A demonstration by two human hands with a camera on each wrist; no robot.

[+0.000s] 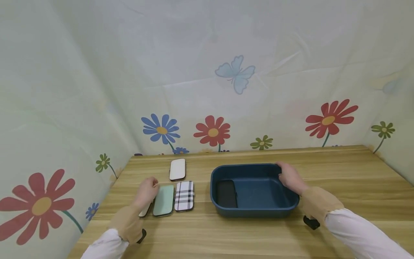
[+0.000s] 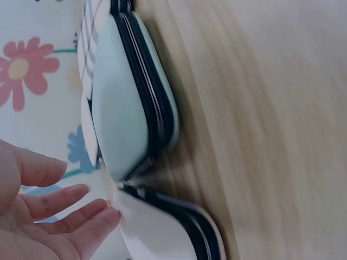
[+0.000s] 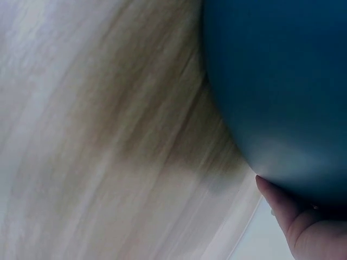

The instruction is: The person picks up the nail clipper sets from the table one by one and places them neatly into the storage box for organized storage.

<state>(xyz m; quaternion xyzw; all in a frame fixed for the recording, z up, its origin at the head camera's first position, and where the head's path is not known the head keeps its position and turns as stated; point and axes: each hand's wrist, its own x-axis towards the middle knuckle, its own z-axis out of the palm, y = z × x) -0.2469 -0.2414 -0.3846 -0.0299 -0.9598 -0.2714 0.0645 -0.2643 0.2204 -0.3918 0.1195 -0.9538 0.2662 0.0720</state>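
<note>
My left hand [image 1: 147, 192] hovers over a pale zippered case [image 1: 144, 210] at the left end of the group. In the left wrist view, its thumb and fingers are apart, with fingertips right at the edge of the pale case [image 2: 157, 225]. Just beside that lies a mint-green zippered case [image 1: 164, 201]. On the right, my right hand [image 1: 291, 178] grips the far right corner of a dark blue plastic basin [image 1: 255, 213]. The right wrist view has the thumb on the basin's outer wall [image 3: 276, 97]. Inside the basin, a black case [image 1: 226, 194] lies at the left end.
A plaid case [image 1: 184, 196] lies right of the mint-green one, and a white case [image 1: 178, 169] sits behind them. The wooden table [image 1: 207, 233] ends at a flower-printed curtain [image 1: 275, 108] along the back and sides.
</note>
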